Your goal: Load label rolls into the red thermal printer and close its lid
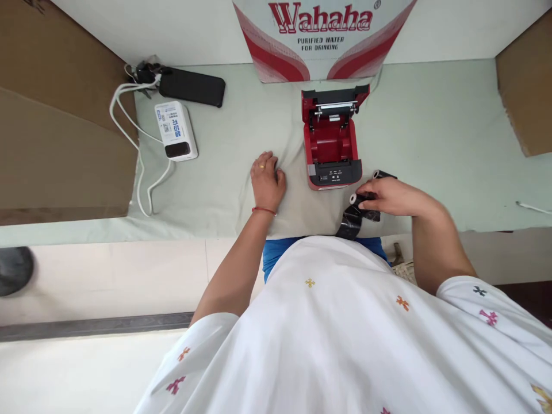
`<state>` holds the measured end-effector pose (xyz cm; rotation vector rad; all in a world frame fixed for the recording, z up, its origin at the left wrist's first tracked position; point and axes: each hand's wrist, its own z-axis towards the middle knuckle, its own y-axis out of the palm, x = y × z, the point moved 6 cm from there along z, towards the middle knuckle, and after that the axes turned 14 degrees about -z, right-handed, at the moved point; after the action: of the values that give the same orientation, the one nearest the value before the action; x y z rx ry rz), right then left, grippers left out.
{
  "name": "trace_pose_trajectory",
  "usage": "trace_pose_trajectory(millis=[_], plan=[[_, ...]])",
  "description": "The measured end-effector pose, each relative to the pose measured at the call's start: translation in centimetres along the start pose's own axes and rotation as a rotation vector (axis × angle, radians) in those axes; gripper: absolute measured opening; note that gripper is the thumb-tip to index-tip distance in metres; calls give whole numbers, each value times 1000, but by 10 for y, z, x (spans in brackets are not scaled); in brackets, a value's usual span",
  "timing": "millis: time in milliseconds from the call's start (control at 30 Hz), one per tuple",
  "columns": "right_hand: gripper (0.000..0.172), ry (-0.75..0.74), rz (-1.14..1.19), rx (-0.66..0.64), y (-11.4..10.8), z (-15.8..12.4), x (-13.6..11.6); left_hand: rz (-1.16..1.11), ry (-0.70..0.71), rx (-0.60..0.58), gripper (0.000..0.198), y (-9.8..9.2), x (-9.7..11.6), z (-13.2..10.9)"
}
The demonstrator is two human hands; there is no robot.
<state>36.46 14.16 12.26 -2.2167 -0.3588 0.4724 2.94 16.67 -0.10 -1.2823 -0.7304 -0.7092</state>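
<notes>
A small red and black label printer (334,144) sits on the cloth-covered table with its lid raised and its red inner bay exposed. My right hand (383,195) grips a roll of black film (366,201) just in front of the printer's right corner. White core ends show on the roll, and a loose glossy strip (350,223) trails from it to the table edge. Beyond my fingers lies another black roll end (379,174); whether both are joined is hidden. To the printer's left, my left hand (268,183) rests on the cloth, fingers loosely bent and holding nothing.
A Wahaha carton (323,46) stands behind the printer. On the left are a black phone (192,86), a white power bank (176,129) and white cables (140,167). Brown cardboard boxes flank both sides, the left one (60,126) large. A white cable end (532,207) lies far right.
</notes>
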Motion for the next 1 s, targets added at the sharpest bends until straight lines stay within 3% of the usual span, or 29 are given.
trace_pose_trajectory(millis=[67,133,300,367,500,633,800,1000], plan=[[29,-124,131,2,-25,-15,2,6,6,8,44,-1,3,0],[34,-153,202,89,-52,-20,2,4,2,10,44,-2,5,0],[47,49,108,340,-90,17,-20,-10,-5,1,44,-3,9,-1],[50,103,-33,362,-91,39,-37,-12,-1,7,44,-3,10,-1],[47,196,-235,262,-86,70,-61,-10,-3,16,43,-4,9,-1],[41,218,-241,229,-87,82,-72,-9,-1,12,44,-4,8,0],[51,195,-214,234,-88,95,-75,-2,4,17,43,-4,9,-1],[47,101,-147,267,-80,96,-71,17,18,32,42,-4,11,-1]])
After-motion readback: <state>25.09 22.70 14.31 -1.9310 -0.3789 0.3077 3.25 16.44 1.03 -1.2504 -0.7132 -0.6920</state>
